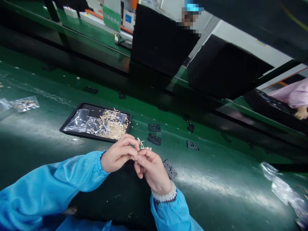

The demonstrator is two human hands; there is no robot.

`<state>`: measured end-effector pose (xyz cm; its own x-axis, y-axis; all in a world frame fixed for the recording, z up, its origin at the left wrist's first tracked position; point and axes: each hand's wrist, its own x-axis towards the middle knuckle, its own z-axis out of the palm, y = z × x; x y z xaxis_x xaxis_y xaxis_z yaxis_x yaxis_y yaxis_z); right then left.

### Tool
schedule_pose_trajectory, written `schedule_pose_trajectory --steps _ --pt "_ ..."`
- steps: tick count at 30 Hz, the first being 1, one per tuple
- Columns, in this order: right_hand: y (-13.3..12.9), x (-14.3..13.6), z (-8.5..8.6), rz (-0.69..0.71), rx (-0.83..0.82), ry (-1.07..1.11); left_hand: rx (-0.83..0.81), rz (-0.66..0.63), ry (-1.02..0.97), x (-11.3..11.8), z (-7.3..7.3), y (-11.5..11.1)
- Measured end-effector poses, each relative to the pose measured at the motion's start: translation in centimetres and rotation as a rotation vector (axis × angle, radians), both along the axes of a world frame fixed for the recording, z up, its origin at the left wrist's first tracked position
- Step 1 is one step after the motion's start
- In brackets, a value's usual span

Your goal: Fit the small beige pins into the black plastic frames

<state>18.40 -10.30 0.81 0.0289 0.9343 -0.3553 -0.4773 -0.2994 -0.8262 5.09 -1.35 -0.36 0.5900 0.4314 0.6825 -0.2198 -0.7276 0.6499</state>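
My left hand point(120, 153) and my right hand point(151, 166) meet fingertip to fingertip above the green work surface. Both are closed in a pinch, and whatever lies between the fingers is too small or hidden to name. Just beyond the fingers lie a few small beige strips point(144, 148). A black tray point(96, 137), left of the hands, holds a heap of the same beige pieces point(115, 126) and clear plastic bags point(78, 120). Partly behind my right hand is a dark flat plate with holes point(170, 169).
Several small black parts point(154, 139) lie along the green surface point(216, 192), with another plate point(192, 145) to the right. Plastic bags point(25, 103) are at far left, and clear plastic point(284, 189) at far right. Dark panels point(166, 38) stand behind. A co-worker's pink sleeve point(293, 93) shows at right.
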Motion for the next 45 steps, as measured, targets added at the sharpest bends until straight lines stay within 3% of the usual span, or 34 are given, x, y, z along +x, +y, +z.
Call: schedule_pose_trajectory --steps 2,5,7,9,12,16,20,24,28,34,36,41,45 --pt "0.0 -0.5 0.1 -0.115 0.069 -0.130 -0.152 0.075 0.003 -0.2 0.1 -0.3" --pt "-0.1 -1.3 0.0 -0.333 0.239 -0.527 -0.594 0.222 0.064 -0.4 0.3 -1.2" --pt "0.0 -1.7 -0.1 -0.388 0.362 -0.767 -0.833 0.215 0.113 -0.5 0.6 -1.8" --pt "0.1 -2.0 -0.2 -0.395 0.463 -0.904 -0.921 0.182 0.146 -0.6 0.8 -2.3" --pt "0.3 -2.2 -0.2 -0.385 0.544 -1.038 -0.815 0.239 0.160 -1.1 1.1 -2.4" --pt "0.8 -2.0 0.2 -0.290 0.624 -1.228 -0.445 0.336 0.195 -2.2 1.2 -1.7" --pt "1.6 -2.0 0.5 -0.184 0.701 -1.385 -0.160 0.354 0.240 -3.5 1.0 -0.6" --pt "2.5 -2.7 0.6 -0.132 0.716 -1.458 -0.029 0.351 0.308 -4.4 1.2 0.1" --pt "3.3 -3.6 0.9 -0.150 0.704 -1.380 -0.161 0.365 0.320 -4.9 1.7 0.3" --pt "6.1 -2.8 0.5 -0.251 0.524 -1.174 -0.760 0.373 0.200 -5.2 1.6 1.9" --pt "7.7 -2.0 -0.3 -0.209 0.443 -1.161 -0.888 0.379 0.163 -5.3 1.0 2.6" --pt "10.3 -1.1 -1.5 0.026 0.440 -1.226 -0.982 0.413 0.131 -5.4 -0.3 3.6" --pt "9.1 -2.1 -0.4 -0.001 0.538 -1.212 -0.976 0.428 0.155 -5.3 -0.3 3.7"
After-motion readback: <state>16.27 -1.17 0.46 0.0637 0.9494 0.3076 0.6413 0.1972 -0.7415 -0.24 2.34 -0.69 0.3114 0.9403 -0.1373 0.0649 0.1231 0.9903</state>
